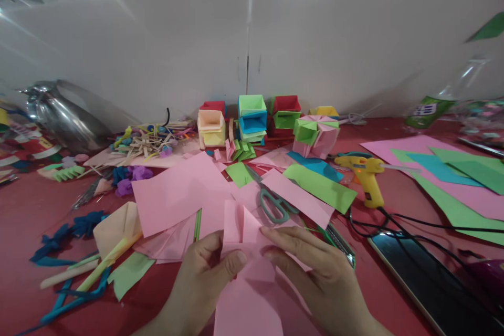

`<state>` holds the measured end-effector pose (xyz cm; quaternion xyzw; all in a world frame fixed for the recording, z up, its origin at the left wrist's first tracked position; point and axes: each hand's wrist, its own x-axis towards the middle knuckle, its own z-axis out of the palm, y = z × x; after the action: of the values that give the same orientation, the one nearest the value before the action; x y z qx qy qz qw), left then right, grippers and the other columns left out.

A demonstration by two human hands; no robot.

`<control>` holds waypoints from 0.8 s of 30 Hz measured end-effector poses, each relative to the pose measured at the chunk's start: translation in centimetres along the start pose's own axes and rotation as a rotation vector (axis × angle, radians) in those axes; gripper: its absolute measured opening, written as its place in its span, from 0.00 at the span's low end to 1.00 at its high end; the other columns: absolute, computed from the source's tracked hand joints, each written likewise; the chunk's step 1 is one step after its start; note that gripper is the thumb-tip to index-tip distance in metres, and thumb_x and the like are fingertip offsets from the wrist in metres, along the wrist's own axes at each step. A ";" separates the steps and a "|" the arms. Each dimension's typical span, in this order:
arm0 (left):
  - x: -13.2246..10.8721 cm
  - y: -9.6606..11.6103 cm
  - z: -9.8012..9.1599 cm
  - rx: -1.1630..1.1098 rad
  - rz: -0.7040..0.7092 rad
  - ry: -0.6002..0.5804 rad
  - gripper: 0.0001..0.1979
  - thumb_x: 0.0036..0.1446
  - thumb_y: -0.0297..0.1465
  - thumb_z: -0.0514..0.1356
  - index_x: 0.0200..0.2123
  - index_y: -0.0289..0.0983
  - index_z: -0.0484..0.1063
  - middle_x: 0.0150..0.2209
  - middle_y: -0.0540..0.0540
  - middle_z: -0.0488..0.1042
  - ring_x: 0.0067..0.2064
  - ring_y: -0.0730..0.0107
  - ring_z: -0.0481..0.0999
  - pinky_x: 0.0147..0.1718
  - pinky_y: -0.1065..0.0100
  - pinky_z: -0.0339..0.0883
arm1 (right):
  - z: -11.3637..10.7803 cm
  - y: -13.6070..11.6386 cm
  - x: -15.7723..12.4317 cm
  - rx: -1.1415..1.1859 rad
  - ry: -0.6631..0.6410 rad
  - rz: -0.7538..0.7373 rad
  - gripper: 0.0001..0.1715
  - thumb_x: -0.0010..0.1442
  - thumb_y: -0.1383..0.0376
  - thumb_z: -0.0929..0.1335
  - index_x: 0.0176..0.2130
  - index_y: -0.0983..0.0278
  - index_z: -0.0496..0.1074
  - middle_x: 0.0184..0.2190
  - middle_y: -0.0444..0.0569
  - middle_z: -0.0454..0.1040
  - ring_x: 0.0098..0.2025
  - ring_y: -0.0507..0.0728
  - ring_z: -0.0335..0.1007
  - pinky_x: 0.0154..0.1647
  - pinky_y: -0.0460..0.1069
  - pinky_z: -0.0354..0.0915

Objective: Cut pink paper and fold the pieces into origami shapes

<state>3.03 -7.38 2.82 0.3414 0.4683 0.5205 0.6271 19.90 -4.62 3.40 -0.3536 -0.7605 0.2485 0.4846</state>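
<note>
Between my two hands, near the front of the table, is a folded piece of pink paper (248, 236) with creased flaps standing up. My left hand (208, 273) pinches its left side, thumb in front and fingers behind. On the right side, my right hand (311, 268) grips the paper's edge between thumb and fingers. More pink paper (248, 310) lies below the hands. Just beyond them are green-handled scissors (273, 207) on loose sheets. A utility knife (338, 244) lies beside my right hand, partly covered by it.
Folded paper boxes (252, 121) stand in stacks at the back. A yellow glue gun (366, 173) with a black cord lies at right, above a phone (425, 283). Coloured sheets (397, 142) are far right. Left are a metal jug (66, 115), sticks and paper flowers (134, 176).
</note>
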 end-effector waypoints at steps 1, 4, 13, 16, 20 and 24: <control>0.0 -0.2 -0.1 -0.023 -0.010 -0.003 0.09 0.42 0.33 0.68 0.22 0.35 0.73 0.18 0.54 0.69 0.21 0.79 0.63 0.21 0.77 0.57 | 0.0 -0.1 0.0 0.023 0.012 0.008 0.19 0.51 0.74 0.70 0.42 0.57 0.76 0.31 0.46 0.78 0.32 0.53 0.75 0.32 0.43 0.71; 0.2 -0.5 0.0 -0.127 -0.054 -0.013 0.09 0.42 0.32 0.68 0.24 0.35 0.74 0.19 0.52 0.72 0.22 0.77 0.67 0.23 0.74 0.61 | 0.1 -0.3 -0.1 0.109 0.046 0.055 0.20 0.50 0.74 0.71 0.42 0.54 0.76 0.29 0.44 0.78 0.30 0.52 0.74 0.29 0.43 0.71; 0.2 -0.1 0.2 -0.167 -0.092 -0.068 0.08 0.44 0.31 0.67 0.29 0.34 0.75 0.23 0.48 0.76 0.25 0.71 0.72 0.28 0.69 0.66 | 0.0 -0.1 0.2 0.060 0.013 0.115 0.17 0.51 0.72 0.70 0.40 0.55 0.77 0.29 0.45 0.78 0.30 0.53 0.75 0.30 0.43 0.71; 0.0 0.1 0.1 -0.062 -0.036 -0.047 0.07 0.44 0.32 0.67 0.27 0.35 0.75 0.24 0.50 0.75 0.27 0.70 0.72 0.30 0.69 0.66 | 0.0 0.0 0.2 0.012 -0.012 0.086 0.16 0.51 0.71 0.71 0.40 0.56 0.77 0.30 0.46 0.78 0.31 0.53 0.75 0.31 0.43 0.71; -0.2 0.1 0.1 0.069 0.083 -0.016 0.07 0.46 0.34 0.65 0.27 0.37 0.75 0.26 0.51 0.74 0.32 0.68 0.72 0.35 0.68 0.65 | 0.1 -0.2 0.2 0.019 -0.046 0.102 0.14 0.52 0.70 0.70 0.39 0.57 0.78 0.29 0.47 0.77 0.30 0.53 0.74 0.30 0.44 0.70; -0.1 -0.3 -0.5 0.298 0.361 0.044 0.05 0.48 0.32 0.64 0.25 0.38 0.71 0.29 0.50 0.68 0.35 0.67 0.69 0.36 0.69 0.63 | 0.3 -0.4 0.3 0.045 -0.083 0.165 0.11 0.53 0.68 0.69 0.37 0.58 0.78 0.27 0.47 0.77 0.28 0.53 0.73 0.28 0.44 0.69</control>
<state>2.64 -7.56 2.41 0.4969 0.4847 0.5567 0.4563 19.47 -4.66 3.73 -0.3935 -0.7423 0.3192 0.4385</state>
